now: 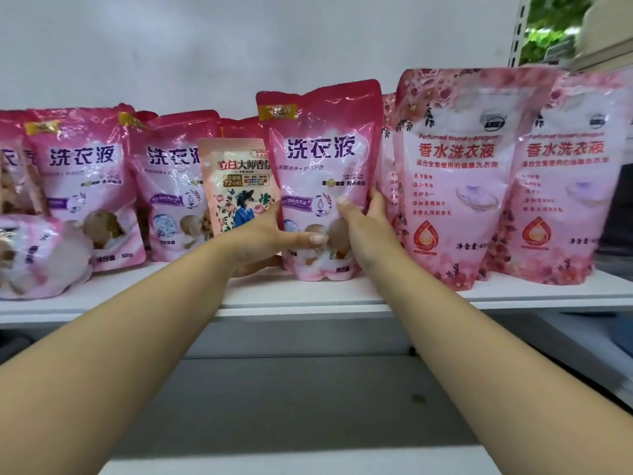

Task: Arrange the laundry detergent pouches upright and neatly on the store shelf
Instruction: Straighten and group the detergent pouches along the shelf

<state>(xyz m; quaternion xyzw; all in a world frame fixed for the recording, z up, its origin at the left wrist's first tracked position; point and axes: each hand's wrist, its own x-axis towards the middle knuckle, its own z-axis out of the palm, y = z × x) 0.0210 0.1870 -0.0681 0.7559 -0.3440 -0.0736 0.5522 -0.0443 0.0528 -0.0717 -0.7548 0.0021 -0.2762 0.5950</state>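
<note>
Pouches mostly upright along the shelf (308, 303). I have both hands on the middle pink pouch (322, 173): left hand (263, 234) wrapped round its lower left edge, thumb across the front; right hand (366, 231) curled round its lower right edge. It stands on its base near the front lip, roughly vertical.

Done, by my reading: two rose-print pouches (455, 173) at right stand straight, side by side; two pink pouches (85, 180) at left also stand.

Left to do: one pouch at far left (37, 255) lies slumped on its side; a small peach pouch (236, 183) sits wedged behind my held one, overlapped by it.

Room: tight either side of the held pouch, neighbours nearly touching. Bare shelf strip in front before the edge. Open space above the row.
</note>
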